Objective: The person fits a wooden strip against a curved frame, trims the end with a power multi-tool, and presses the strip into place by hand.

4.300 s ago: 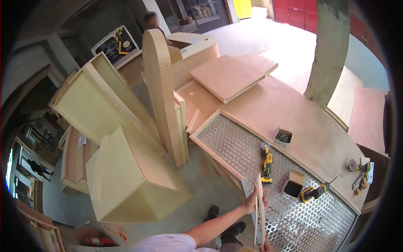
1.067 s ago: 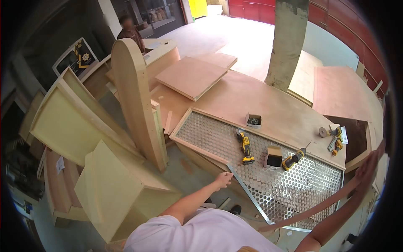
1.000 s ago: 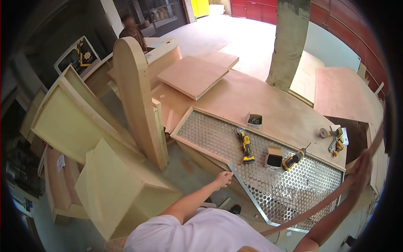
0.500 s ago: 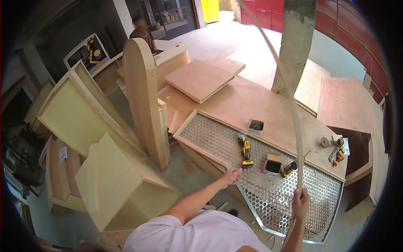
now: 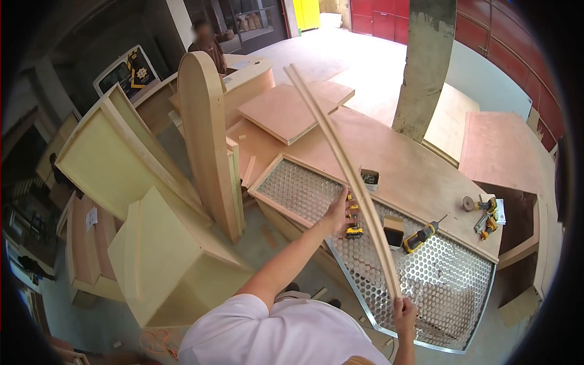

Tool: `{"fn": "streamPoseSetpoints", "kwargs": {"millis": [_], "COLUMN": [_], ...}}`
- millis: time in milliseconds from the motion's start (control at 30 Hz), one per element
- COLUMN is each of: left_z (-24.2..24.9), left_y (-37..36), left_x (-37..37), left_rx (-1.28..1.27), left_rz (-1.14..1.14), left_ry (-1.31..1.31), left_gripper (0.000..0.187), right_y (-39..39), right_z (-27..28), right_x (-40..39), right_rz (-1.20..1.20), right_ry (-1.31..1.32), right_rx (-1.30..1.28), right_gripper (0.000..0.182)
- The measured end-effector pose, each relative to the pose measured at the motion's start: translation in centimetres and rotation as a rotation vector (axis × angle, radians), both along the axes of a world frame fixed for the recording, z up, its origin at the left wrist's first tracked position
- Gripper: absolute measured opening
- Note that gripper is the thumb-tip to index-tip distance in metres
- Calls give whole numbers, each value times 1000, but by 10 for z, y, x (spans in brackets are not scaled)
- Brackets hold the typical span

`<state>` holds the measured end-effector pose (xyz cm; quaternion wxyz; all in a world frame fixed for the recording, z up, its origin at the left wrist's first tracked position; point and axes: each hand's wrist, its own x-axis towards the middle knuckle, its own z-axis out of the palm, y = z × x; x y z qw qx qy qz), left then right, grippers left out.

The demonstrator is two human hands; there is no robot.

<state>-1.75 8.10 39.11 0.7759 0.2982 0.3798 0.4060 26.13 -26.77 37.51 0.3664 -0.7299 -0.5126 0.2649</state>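
Note:
A long, thin wooden strip [image 5: 347, 161] slants up and away over the bench. Its near end is in my right hand [image 5: 406, 313], fingers wrapped round it. My left hand [image 5: 338, 214] is raised beside the strip's left side with fingers apart, partly in front of a yellow and black power tool [image 5: 354, 231]. Below lies a metal sheet full of round holes [image 5: 450, 277], with a wooden frame [image 5: 283, 210] along its left part. A yellow drill [image 5: 420, 237] and an open small box [image 5: 393, 233] rest on the sheet.
A box of screws [image 5: 369, 178] stands on the wooden panel [image 5: 420, 182]. More tools [image 5: 485, 216] lie at the right. A concrete column [image 5: 424, 73] rises behind. Tall wooden pieces [image 5: 204, 146] stand at left. Another person [image 5: 208, 48] is at the back left.
The strip has swung left and lowered, its far end now showing above the panels. My right hand has moved left and down; my left hand has risen and its fingers have spread.

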Motion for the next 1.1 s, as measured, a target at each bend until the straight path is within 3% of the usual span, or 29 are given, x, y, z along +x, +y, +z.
{"fn": "streamPoseSetpoints", "kwargs": {"millis": [167, 200, 267, 533, 633, 767, 900, 1100], "left_z": [10, -26, -47, -86, -97, -115, -147, -113], "left_y": [8, 19, 11, -40, -60, -101, -113, -78], "left_x": [-9, -10, -9, -4, 9, 24, 27, -19], "left_rx": [-55, -37, -94, -229, -305, -296, -292, -222], "left_rz": [215, 291, 357, 422, 492, 410, 351, 330], "left_ry": [-12, -105, -15, 34, 6, -68, 34, 132], "left_gripper": [75, 59, 49, 24, 21, 22, 25, 33], "right_y": [-32, -36, -44, -33, -18, 4, 7, -20], "right_z": [-31, -34, -48, -62, -67, -87, -75, -93], "right_x": [9, 11, 19, 21, 16, 9, -11, 8], "right_rz": [30, 50, 84, 199, 274, 342, 340, 285], "right_ry": [-178, -214, -281, -144, -91, -40, -179, -278], "right_rx": [-78, -77, -105, -242, -319, -443, -508, -458], "right_gripper": [40, 40, 39, 38, 44, 51, 53, 52]}}
